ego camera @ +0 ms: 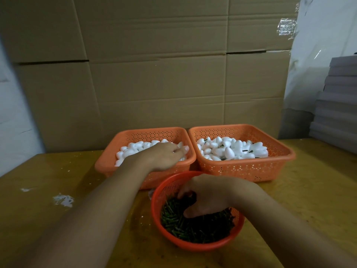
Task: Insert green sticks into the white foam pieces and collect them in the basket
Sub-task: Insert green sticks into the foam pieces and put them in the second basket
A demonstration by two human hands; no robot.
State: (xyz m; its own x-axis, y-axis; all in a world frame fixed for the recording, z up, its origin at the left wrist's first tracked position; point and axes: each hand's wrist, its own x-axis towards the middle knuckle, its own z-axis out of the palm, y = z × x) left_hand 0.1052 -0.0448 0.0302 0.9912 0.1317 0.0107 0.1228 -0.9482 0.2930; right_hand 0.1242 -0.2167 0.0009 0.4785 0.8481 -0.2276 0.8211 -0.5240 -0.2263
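Two orange rectangular baskets stand side by side at the back of the table. The left basket (pixel 119 140) holds plain white foam pieces (pixel 129 149). The right basket (pixel 280 147) holds foam pieces with green sticks in them (pixel 231 149). In front, a round red-orange bowl (pixel 168 233) is full of loose green sticks (pixel 185 225). My left hand (pixel 166 153) reaches into the left basket, fingertips down among the foam pieces. My right hand (pixel 204 194) is inside the bowl, fingers curled down into the sticks; what either hand holds is hidden.
The yellow-brown wooden table (pixel 48 190) has white foam crumbs (pixel 63 200) at the left. A wall of cardboard boxes (pixel 154 74) stands right behind the baskets. Grey stacked sheets (pixel 338 105) lie at the right edge.
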